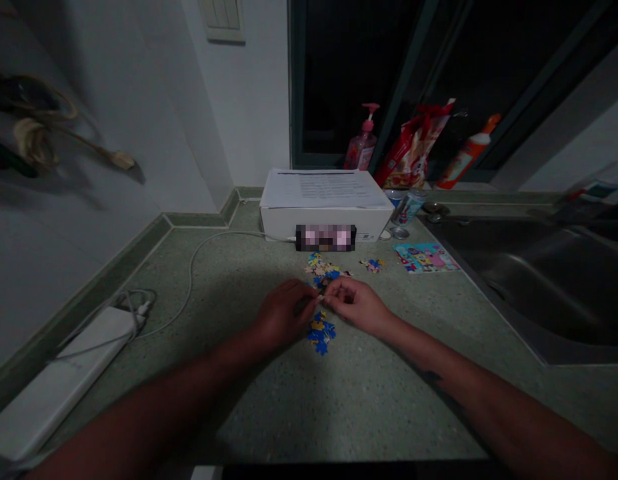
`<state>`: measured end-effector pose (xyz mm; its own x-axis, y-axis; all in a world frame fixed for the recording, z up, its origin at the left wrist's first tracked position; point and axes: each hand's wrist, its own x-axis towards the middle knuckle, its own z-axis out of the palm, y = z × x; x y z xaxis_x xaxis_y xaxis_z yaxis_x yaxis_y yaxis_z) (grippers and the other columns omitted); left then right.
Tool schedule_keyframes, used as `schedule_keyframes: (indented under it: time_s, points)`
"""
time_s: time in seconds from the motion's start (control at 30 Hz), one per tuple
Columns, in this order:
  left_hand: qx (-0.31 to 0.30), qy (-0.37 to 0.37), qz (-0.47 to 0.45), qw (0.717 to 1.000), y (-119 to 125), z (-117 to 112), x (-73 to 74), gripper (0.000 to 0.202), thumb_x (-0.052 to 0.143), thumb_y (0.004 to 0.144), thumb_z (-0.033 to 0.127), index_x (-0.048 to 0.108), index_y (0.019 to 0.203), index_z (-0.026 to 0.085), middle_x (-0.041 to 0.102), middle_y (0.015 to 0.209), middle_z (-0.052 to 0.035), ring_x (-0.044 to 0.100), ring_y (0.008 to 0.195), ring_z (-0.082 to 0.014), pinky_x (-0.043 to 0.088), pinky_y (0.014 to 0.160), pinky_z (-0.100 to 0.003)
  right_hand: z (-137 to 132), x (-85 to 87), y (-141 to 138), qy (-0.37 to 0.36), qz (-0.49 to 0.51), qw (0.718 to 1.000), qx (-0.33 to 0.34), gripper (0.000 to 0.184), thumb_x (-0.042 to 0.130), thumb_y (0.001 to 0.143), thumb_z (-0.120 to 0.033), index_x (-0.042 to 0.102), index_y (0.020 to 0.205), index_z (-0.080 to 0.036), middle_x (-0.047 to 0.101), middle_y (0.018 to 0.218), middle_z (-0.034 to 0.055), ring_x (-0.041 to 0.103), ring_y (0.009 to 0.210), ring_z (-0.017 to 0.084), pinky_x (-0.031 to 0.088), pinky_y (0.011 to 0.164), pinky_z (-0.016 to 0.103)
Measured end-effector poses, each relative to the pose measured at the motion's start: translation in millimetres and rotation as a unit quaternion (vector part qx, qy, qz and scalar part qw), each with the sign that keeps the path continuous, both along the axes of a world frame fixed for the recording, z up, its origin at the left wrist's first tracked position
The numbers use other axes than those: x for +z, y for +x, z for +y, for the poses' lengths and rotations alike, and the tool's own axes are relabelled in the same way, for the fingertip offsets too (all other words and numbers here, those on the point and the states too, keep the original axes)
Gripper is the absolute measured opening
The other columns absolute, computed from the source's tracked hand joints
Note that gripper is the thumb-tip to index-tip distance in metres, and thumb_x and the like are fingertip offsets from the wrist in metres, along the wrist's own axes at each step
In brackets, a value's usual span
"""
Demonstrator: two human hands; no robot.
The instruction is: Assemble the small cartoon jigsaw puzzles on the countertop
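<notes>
My left hand (287,308) and my right hand (357,303) meet above the middle of the counter, fingertips pinched close together. Between them is a small pale jigsaw puzzle piece (321,297), partly covered by the fingers. Just below the hands lies a cluster of blue and yellow puzzle pieces (321,333). Beyond the fingertips spreads a pile of loose puzzle pieces (319,265), yellow, pink and blue. A smaller group of puzzle pieces (373,265) sits apart to the right. Farther right, a colourful picture card (425,258) lies flat.
Behind the pieces stands a white box (323,193) with a phone (325,238) leaning on it. A cable (191,267) runs left to a white power strip (96,347). A can (409,207) stands near the metal sink (529,287). Bottles and a red bag (413,147) line the window.
</notes>
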<state>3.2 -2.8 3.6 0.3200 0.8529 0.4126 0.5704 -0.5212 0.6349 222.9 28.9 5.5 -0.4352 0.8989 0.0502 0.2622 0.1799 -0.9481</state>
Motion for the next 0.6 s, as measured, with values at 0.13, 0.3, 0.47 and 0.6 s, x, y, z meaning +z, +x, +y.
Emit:
schedule_keyframes:
  time_s: [0.13, 0.3, 0.47, 0.6]
  points:
    - [0.004, -0.002, 0.001, 1.000, 0.0, -0.7, 3.1, 0.012, 0.065, 0.100, 0.021, 0.074, 0.096, 0.027, 0.075, 0.093, -0.0076, 0.074, 0.089, -0.0270, 0.064, 0.080, -0.045, -0.6, -2.9, 1.3, 0.024, -0.022, 0.999, 0.001, 0.020, 0.073, 0.086, -0.043, 0.070, 0.089, -0.023, 0.056, 0.067, -0.0041, 0.047, 0.059, 0.014, 0.036, 0.057, 0.030]
    - [-0.006, 0.016, 0.011, 1.000, 0.3, -0.5, 2.1, 0.013, 0.065, 0.099, 0.019, 0.074, 0.093, 0.026, 0.076, 0.091, -0.0075, 0.074, 0.087, -0.0260, 0.064, 0.078, -0.044, -3.9, -0.7, 2.0, 0.039, -0.031, 0.999, -0.002, 0.021, 0.075, 0.088, -0.044, 0.072, 0.090, -0.024, 0.059, 0.070, -0.0030, 0.049, 0.061, 0.015, 0.039, 0.059, 0.031]
    - [-0.011, 0.047, 0.015, 0.999, -1.0, -0.3, 0.2, 0.012, 0.065, 0.098, 0.018, 0.073, 0.094, 0.025, 0.078, 0.091, -0.0058, 0.075, 0.086, -0.0234, 0.063, 0.078, -0.039, -5.6, 1.0, 2.0, 0.067, -0.044, 0.997, 0.003, 0.016, 0.074, 0.090, -0.040, 0.073, 0.089, -0.024, 0.061, 0.071, -0.0023, 0.051, 0.061, 0.014, 0.040, 0.059, 0.031]
    - [-0.017, 0.024, 0.025, 0.999, -1.5, -2.2, 3.4, 0.013, 0.062, 0.102, 0.024, 0.072, 0.095, 0.029, 0.080, 0.095, -0.0029, 0.075, 0.090, -0.0234, 0.063, 0.083, -0.041, -4.3, 1.0, 4.6, 0.108, -0.065, 0.992, 0.013, 0.010, 0.072, 0.092, -0.034, 0.073, 0.089, -0.025, 0.067, 0.078, -0.0005, 0.055, 0.062, 0.014, 0.044, 0.061, 0.031]
